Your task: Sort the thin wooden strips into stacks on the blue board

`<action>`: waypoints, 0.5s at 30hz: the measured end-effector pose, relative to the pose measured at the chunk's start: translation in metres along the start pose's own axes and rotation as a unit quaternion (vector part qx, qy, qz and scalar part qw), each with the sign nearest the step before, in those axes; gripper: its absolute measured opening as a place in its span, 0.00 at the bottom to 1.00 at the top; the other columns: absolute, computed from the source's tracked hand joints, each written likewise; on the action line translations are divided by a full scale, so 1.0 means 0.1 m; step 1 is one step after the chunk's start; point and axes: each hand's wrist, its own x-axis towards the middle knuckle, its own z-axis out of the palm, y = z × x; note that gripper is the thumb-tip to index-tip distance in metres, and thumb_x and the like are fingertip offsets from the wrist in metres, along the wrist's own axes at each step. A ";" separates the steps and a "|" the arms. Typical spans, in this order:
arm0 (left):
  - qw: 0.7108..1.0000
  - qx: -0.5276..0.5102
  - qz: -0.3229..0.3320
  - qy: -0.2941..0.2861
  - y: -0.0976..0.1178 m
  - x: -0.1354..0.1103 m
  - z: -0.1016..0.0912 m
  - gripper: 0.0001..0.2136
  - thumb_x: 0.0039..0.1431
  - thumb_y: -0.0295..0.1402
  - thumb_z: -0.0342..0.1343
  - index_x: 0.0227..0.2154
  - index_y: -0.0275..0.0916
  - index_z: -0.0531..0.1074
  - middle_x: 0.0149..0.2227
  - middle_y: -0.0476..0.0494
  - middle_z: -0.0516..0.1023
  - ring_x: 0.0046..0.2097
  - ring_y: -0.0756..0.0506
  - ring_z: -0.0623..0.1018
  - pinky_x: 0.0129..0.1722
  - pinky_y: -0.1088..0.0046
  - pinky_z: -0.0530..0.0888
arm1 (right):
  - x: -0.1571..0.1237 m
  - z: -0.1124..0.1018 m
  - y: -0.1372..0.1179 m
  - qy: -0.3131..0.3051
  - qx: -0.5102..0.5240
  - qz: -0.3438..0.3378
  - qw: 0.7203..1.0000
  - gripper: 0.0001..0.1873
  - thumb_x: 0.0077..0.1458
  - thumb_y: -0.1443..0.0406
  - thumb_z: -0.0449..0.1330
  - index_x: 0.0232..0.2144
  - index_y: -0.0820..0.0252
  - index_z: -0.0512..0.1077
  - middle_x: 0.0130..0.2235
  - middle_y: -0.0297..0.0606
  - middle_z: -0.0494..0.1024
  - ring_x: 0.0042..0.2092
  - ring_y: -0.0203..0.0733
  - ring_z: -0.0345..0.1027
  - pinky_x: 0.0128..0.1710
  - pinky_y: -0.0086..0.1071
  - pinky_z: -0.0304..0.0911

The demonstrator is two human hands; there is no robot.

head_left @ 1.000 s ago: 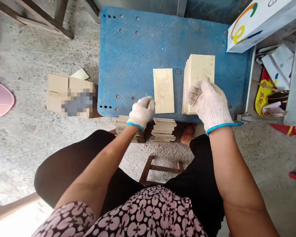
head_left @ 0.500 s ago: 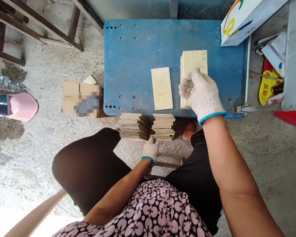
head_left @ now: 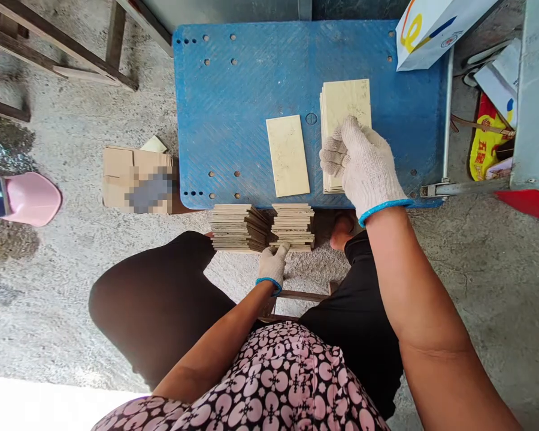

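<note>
My right hand, in a white knitted glove with a blue cuff, is over the near part of a stack of thin cream tiles on the blue table. Its fingers are curled in; whatever may be inside them is hidden. A single cream tile lies flat to the left of that stack. Below the table edge, my gloved left hand reaches to the near end of a stack of edge-on tiles, thumb and forefinger apart. Beside it stands another edge-on stack.
The blue table has small holes near its corners. A white paper bag stands at its back right. On the floor to the left are a cardboard box and a pink cap. A metal frame borders the right side.
The whole view has shifted slightly, so the table and tiles appear a little up and left. My left thumb and forefinger have spread at the tile stack; my right hand stays over its stack.
</note>
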 end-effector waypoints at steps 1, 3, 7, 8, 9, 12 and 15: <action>1.000 -0.003 -0.004 0.004 -0.01 0.00 0.01 0.23 0.50 0.51 0.58 0.38 0.35 0.69 0.35 0.42 0.72 0.31 0.49 0.72 0.29 0.74 0.72 | 0.00 0.00 0.00 -0.001 -0.006 -0.002 1.000 0.21 0.49 0.47 0.64 0.26 0.55 0.65 0.26 0.32 0.72 0.33 0.39 0.71 0.30 0.30 0.66; 1.000 -0.016 -0.004 0.011 -0.01 0.00 0.01 0.22 0.49 0.50 0.59 0.38 0.37 0.68 0.34 0.45 0.71 0.30 0.51 0.71 0.28 0.75 0.72 | 0.00 -0.01 0.00 0.001 -0.019 -0.003 1.000 0.21 0.48 0.46 0.64 0.26 0.54 0.65 0.26 0.31 0.72 0.32 0.39 0.71 0.30 0.31 0.66; 1.000 -0.029 0.003 0.006 0.01 0.01 -0.01 0.19 0.48 0.48 0.61 0.34 0.38 0.66 0.29 0.49 0.68 0.27 0.53 0.68 0.26 0.77 0.71 | 0.00 -0.01 -0.01 0.007 -0.039 0.001 0.999 0.21 0.50 0.45 0.62 0.26 0.54 0.64 0.27 0.32 0.72 0.32 0.40 0.71 0.31 0.33 0.67; 1.000 -0.031 0.002 0.004 0.01 0.00 -0.01 0.19 0.48 0.47 0.61 0.33 0.39 0.66 0.28 0.50 0.67 0.27 0.53 0.67 0.26 0.77 0.71 | 0.00 -0.01 -0.01 0.007 -0.041 0.002 0.999 0.21 0.50 0.45 0.62 0.26 0.54 0.64 0.27 0.33 0.71 0.33 0.41 0.71 0.32 0.34 0.67; 0.999 -0.033 0.000 0.002 0.02 0.00 -0.02 0.19 0.48 0.47 0.62 0.32 0.39 0.65 0.27 0.51 0.66 0.26 0.53 0.67 0.26 0.77 0.70 | 0.00 -0.01 -0.01 0.006 -0.043 0.003 0.999 0.22 0.50 0.44 0.61 0.26 0.54 0.63 0.27 0.33 0.71 0.34 0.42 0.72 0.33 0.34 0.67; 0.999 -0.039 -0.004 -0.018 0.01 -0.03 -0.04 0.19 0.46 0.47 0.63 0.31 0.39 0.64 0.26 0.53 0.64 0.25 0.54 0.66 0.24 0.78 0.69 | -0.01 0.00 0.00 0.002 -0.047 0.007 0.999 0.22 0.48 0.44 0.62 0.26 0.53 0.63 0.27 0.34 0.72 0.36 0.42 0.72 0.32 0.33 0.68; 0.998 -0.048 -0.013 -0.048 -0.05 -0.06 -0.07 0.19 0.47 0.46 0.63 0.32 0.39 0.63 0.25 0.54 0.62 0.24 0.55 0.65 0.24 0.78 0.69 | -0.03 0.01 0.01 0.003 -0.053 0.010 0.999 0.22 0.48 0.44 0.62 0.27 0.54 0.63 0.26 0.32 0.71 0.31 0.39 0.70 0.28 0.31 0.67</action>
